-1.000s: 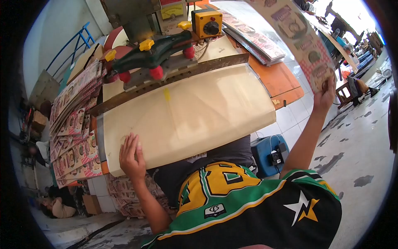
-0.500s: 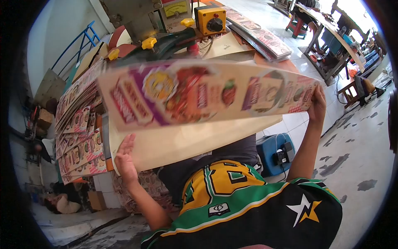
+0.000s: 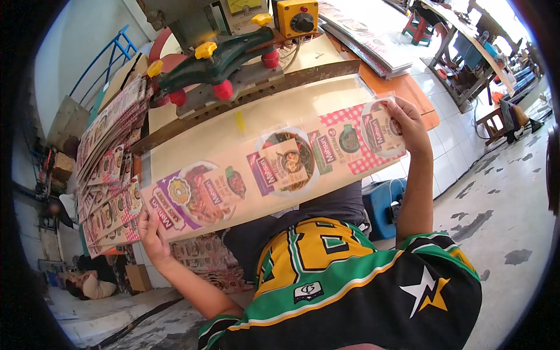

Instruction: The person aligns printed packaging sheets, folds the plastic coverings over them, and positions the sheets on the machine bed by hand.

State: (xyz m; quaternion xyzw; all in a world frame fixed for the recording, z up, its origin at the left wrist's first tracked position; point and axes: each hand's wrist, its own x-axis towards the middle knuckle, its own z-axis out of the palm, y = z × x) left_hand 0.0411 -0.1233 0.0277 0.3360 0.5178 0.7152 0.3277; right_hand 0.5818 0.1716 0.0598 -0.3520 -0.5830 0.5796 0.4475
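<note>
A long printed plastic sheet [image 3: 245,181] with food pictures stretches between my two hands, over a cream-covered work surface [image 3: 204,137]. At its lower left corner my left hand [image 3: 153,236] grips the edge between thumb and fingers. My right hand [image 3: 411,125] is closed on the upper right end. Behind the sheet runs a metal bar [image 3: 245,105] of a press, and above that sits a dark green clamp arm [image 3: 233,61] with yellow knobs and red feet.
Stacked printed sheets [image 3: 111,134] lie at the left, and another pile [image 3: 367,44] is at the back right. A yellow control box [image 3: 296,18] stands behind the press. A blue container [image 3: 382,210] is below right. One person [image 3: 96,286] is low at the far left.
The printed sheet has swung from the upper right down across the cream surface and lies flatter. My left hand has moved left and taken its near corner; my right hand has moved down and left.
</note>
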